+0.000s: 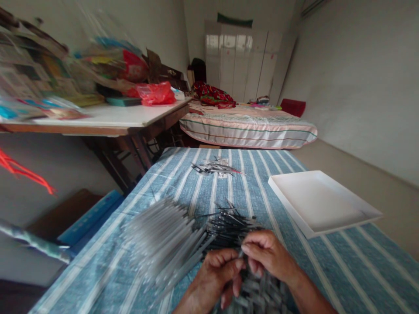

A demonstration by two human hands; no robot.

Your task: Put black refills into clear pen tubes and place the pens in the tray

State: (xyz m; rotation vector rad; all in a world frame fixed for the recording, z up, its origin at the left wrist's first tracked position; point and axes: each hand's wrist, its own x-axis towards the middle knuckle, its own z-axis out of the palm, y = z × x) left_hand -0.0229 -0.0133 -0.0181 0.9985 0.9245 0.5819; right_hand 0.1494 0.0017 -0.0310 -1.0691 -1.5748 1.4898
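Observation:
My left hand [220, 275] and my right hand [269, 255] meet low in the head view, fingertips pinched together. Between them is a small, thin greyish piece, mostly hidden by the fingers and too blurred to name. To the left lies a large pile of translucent grey tubes [163, 240], shaped like pen barrels, laid roughly side by side. Just beyond my fingers is a heap of thin black sticks [231, 224]. Many short grey pieces [262, 294] lie beneath and in front of my hands, partly covered by them.
A striped blue cloth [196, 192] covers the table. On it are a shallow white tray [322, 203] at right and a small bunch of thin dark sticks [218, 167] at the far end. A cluttered white table [131, 115] stands left, a bed [248, 124] beyond.

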